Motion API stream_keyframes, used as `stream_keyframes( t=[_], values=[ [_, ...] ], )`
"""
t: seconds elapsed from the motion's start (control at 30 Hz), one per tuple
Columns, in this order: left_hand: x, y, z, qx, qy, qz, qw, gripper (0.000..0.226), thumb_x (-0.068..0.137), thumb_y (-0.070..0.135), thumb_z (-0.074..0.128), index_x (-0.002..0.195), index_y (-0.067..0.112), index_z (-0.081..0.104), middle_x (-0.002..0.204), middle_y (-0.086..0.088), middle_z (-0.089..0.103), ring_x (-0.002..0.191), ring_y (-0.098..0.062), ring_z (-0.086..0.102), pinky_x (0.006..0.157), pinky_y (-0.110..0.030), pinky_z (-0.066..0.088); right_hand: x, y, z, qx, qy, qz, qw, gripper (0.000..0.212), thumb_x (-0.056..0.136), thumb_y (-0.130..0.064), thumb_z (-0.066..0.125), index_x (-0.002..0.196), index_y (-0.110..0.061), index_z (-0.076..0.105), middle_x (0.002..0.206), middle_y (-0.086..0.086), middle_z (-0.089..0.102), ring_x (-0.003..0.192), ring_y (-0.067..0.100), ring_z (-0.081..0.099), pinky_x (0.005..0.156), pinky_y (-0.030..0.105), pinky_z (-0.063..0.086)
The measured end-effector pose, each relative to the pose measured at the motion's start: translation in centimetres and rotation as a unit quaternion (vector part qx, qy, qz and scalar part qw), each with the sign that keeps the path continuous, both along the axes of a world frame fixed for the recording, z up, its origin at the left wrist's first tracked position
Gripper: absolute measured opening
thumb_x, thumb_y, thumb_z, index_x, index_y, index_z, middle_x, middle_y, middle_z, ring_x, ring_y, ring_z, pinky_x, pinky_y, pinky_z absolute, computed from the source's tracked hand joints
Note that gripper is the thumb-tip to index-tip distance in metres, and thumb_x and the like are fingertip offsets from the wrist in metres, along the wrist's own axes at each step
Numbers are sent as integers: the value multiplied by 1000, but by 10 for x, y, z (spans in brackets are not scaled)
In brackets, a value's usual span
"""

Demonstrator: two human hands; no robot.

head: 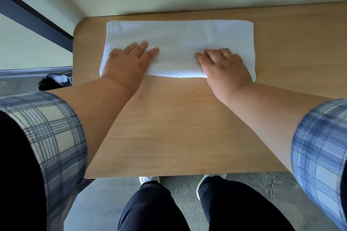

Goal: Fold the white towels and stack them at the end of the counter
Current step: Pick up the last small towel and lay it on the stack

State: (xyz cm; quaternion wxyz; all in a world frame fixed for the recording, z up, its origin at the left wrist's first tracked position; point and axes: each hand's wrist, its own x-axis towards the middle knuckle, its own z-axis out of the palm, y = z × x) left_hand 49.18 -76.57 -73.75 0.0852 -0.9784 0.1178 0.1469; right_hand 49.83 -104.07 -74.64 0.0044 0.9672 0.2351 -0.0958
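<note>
A white towel (180,43) lies folded into a long strip across the far part of the wooden counter (178,127). My left hand (127,62) rests flat on the towel's left half with its fingers straight. On the right half lies my right hand (223,65), palm down, fingers spread and slightly bent, pressing the cloth. Both hands cover the towel's near folded edge. Only this one towel is in view.
The counter's left end has rounded corners and stops near a pale wall with a dark rail (35,18). A black bag (56,80) sits beside that end, below counter level. My legs and shoes stand on the grey floor (180,185) at the near edge.
</note>
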Motion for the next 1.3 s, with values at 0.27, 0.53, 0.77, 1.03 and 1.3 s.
stream_keyframes(
  t=[0.27,0.53,0.77,1.03,1.3],
  values=[
    [-9,-3,108,-55,0,65,996,61,80,3,54,135,29,50,113,-4,59,96,-34,57,81,-41,46,19,6,103,-3,42,-73,996,34,82,1,52,110,-17,59,110,10,60,98,37,60,76,40,50],
    [-56,-8,282,-65,42,130,988,82,80,-8,49,147,35,31,139,1,45,115,-31,56,75,-41,47,-6,5,279,-34,11,-8,999,22,80,-1,53,93,-18,56,82,1,40,63,28,44,54,32,32],
    [-135,7,406,-74,-17,207,975,69,80,-1,52,135,39,41,127,8,49,106,-26,57,71,-38,48,-45,22,397,-26,11,94,995,40,71,-18,63,109,-28,54,96,-2,58,76,29,62,61,32,49],
    [-228,77,502,-31,-118,307,944,73,80,-1,53,137,40,36,129,6,47,103,-26,59,75,-43,56,-60,122,503,-10,-86,245,966,33,85,-12,53,115,-24,54,100,2,56,70,28,48,59,32,35],
    [-372,191,531,25,-174,371,912,73,81,2,54,139,40,33,127,10,49,105,-22,60,78,-36,54,-161,276,543,19,-148,325,934,24,83,-9,53,103,-22,49,81,-4,36,69,27,45,59,33,33]
  ],
)
